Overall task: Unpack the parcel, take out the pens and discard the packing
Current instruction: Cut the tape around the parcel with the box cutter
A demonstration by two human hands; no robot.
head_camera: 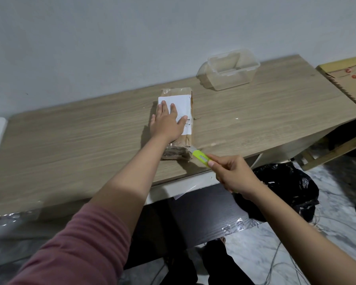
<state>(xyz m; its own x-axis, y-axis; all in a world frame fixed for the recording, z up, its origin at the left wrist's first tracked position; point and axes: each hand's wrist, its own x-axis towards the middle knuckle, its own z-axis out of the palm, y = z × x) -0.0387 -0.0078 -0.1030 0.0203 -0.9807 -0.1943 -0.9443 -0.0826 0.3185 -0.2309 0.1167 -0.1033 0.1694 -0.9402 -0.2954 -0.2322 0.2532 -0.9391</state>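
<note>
Our left hand [169,122] lies flat with straight fingers on the parcel [178,122], pinning it to the table [70,145], while our right hand [232,173] grips a yellow-green cutter [201,158] whose tip touches the parcel's near end. The parcel's long axis runs away from us, straight ahead of the blade. It looks still sealed: brown wrapping under clear tape, with a white label [181,105].

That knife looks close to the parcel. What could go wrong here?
The yellow knife in the right hand meets the near end of the parcel, so a deep cut might nick the pens inside. The left hand presses flat on the parcel, roughly ahead of the blade; a slip could reach it.
</note>
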